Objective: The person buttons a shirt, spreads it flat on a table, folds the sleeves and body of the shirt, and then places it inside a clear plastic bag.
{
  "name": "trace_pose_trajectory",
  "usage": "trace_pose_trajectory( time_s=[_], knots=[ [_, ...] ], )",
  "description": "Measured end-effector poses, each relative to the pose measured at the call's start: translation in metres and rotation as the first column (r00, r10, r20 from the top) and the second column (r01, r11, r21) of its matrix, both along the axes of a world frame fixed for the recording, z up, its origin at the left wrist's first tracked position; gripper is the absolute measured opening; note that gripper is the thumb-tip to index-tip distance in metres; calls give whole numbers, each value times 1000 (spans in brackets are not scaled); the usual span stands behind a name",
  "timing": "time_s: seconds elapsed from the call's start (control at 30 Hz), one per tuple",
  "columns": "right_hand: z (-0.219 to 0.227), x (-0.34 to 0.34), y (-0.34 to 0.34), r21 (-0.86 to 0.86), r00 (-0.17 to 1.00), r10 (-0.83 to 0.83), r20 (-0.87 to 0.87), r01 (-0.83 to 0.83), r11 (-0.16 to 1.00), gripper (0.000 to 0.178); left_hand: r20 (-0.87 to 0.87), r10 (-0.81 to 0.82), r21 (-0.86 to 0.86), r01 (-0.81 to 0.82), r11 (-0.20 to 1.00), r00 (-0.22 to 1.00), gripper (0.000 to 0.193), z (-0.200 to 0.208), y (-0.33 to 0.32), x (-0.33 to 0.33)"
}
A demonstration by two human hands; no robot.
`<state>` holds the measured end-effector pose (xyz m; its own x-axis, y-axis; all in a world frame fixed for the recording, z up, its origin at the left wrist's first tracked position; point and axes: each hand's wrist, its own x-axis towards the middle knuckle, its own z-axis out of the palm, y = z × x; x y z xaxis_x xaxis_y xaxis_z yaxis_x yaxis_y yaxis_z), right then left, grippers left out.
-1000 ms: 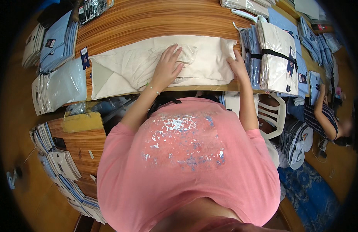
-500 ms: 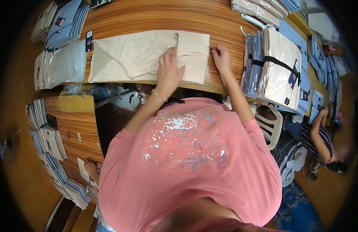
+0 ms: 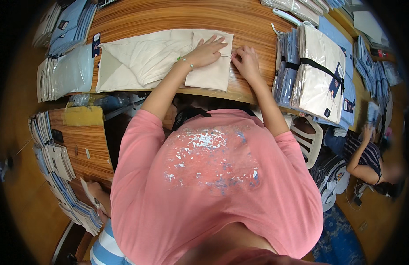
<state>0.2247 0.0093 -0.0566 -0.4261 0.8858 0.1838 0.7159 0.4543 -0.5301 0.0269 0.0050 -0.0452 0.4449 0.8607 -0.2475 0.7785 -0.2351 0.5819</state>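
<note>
A cream garment, folded into a long strip, lies across the wooden table in front of me. Creases run over its middle, and its right end is a smoother folded panel. My left hand rests flat on that panel with its fingers spread, pointing right. At the garment's right edge, my right hand has its fingers curled together and the tips closed on the cloth's border. A beaded bracelet is on my left wrist.
To the right stand bagged, strapped stacks of cream garments and blue garments. Packaged blue clothes sit at the left end. A lower side table holds more stacks. A white chair and a seated person are at right.
My left hand has slid right and away from me, from the garment's middle onto its right panel, and flattened. My right hand stays at the right edge, its fingers more curled.
</note>
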Motion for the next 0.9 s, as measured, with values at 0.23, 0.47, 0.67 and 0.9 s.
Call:
trace_pose_trajectory(
  time_s=[0.23,0.47,0.67,0.9],
  knots=[
    [3,6,-39,-52,990,9,-139,-17,998,11,12,-4,-79,5,997,1000,53,7,2,-6],
    [-2,5,15,146,970,-185,-158,208,967,33,64,306,399,-305,865,950,100,4,-119,52],
    [-18,-24,50,230,996,66,-67,-48,972,26,33,406,322,-394,861,913,84,-26,-132,44],
    [78,-27,47,-238,799,341,-495,-503,831,19,635,638,-567,-298,768,437,45,57,-164,-33]
  ],
)
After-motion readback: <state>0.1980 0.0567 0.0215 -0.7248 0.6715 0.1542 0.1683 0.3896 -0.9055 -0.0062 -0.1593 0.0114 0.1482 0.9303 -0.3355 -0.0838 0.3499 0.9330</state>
